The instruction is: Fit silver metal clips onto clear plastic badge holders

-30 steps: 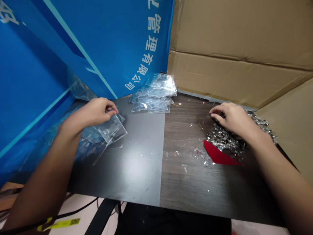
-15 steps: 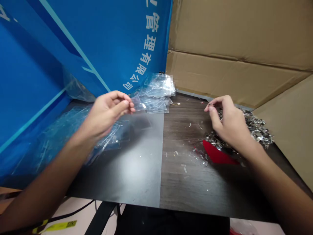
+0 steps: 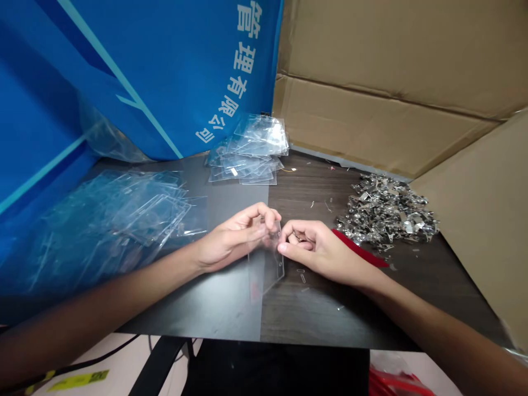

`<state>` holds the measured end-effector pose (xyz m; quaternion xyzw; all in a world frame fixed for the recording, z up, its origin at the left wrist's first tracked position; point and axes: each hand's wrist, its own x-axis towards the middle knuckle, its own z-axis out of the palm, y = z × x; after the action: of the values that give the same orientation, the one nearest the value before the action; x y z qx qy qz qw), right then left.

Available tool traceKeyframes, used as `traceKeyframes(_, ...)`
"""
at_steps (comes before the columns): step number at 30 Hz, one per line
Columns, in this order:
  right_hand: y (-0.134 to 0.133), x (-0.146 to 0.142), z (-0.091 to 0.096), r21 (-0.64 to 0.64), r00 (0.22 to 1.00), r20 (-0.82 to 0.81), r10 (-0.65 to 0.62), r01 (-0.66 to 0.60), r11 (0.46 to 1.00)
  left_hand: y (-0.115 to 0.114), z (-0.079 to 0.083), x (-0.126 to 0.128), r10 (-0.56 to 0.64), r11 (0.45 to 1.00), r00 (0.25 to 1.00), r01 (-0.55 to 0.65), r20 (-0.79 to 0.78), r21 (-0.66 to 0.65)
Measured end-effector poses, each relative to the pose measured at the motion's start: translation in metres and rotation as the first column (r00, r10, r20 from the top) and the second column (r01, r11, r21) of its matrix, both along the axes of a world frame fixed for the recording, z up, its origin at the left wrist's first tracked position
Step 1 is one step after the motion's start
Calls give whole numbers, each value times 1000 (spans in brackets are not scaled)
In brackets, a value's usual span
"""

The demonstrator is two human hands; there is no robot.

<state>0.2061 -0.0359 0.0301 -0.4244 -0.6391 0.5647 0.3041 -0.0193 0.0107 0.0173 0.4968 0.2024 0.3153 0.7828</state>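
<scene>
My left hand (image 3: 236,236) pinches the top edge of a clear plastic sleeve (image 3: 267,269) that hangs over the middle of the dark table (image 3: 231,308). My right hand (image 3: 313,250) is closed beside it, its fingertips at the sleeve's top right corner, with a small metal clip (image 3: 297,237) between finger and thumb. The two hands nearly touch. A heap of metal clips (image 3: 385,212) lies to the right of my right hand. A loose pile of clear sleeves (image 3: 119,220) spreads out on the left.
A second stack of clear sleeves (image 3: 249,154) sits at the back against a blue banner (image 3: 144,71). Cardboard panels (image 3: 391,93) wall in the back and right. A red piece (image 3: 358,250) lies by the clip heap. Small scraps dot the wood surface.
My left hand lifted a sleeve from the left pile and carried it to the table's middle. My right hand left the clip heap with a clip and met the left hand.
</scene>
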Motion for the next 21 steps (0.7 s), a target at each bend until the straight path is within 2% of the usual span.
traceKeyframes(2, 1, 1, -1, -23, 1000, -24, 0, 0, 1000, 1, -1, 1, 65, 998, 998, -65, -13, 15)
traceKeyframes(4, 2, 2, -3, -5, 998, -35, -59, 59, 998, 2, -1, 1, 182, 983, 982, -182, -50, 5)
traceKeyframes(7, 2, 1, -8, 97, 976, -23, -218, 219, 971, 1, -4, 2, 404, 914, 904, -406, -139, 16)
traceKeyframes(9, 1, 0, -12, 155, 956, 0, -292, 288, 945, -3, -5, 2, 504, 863, 844, -485, -183, 141)
traceKeyframes(12, 0, -1, -15, 188, 952, 54, -303, 288, 939, -14, -6, 4, 532, 810, 816, -413, -226, 417)
traceKeyframes(14, -1, -1, -17, 193, 955, 74, -288, 270, 944, -19, -7, 5, 559, 751, 789, -349, -256, 561)
traceKeyframes(17, -2, -2, -18, 196, 960, 56, -276, 260, 945, -22, -9, 4, 634, 635, 730, -306, -253, 709)
traceKeyframes(18, -2, -3, -18, 198, 962, 47, -269, 255, 946, -22, -10, 4, 642, 613, 724, -288, -253, 735)
traceKeyframes(19, -3, -3, -18, 200, 965, 41, -260, 247, 948, -23, -9, 3, 639, 606, 723, -264, -263, 750)
traceKeyframes(21, -4, -4, -18, 207, 969, 41, -245, 231, 951, -23, -8, 2, 597, 636, 736, -193, -319, 748)
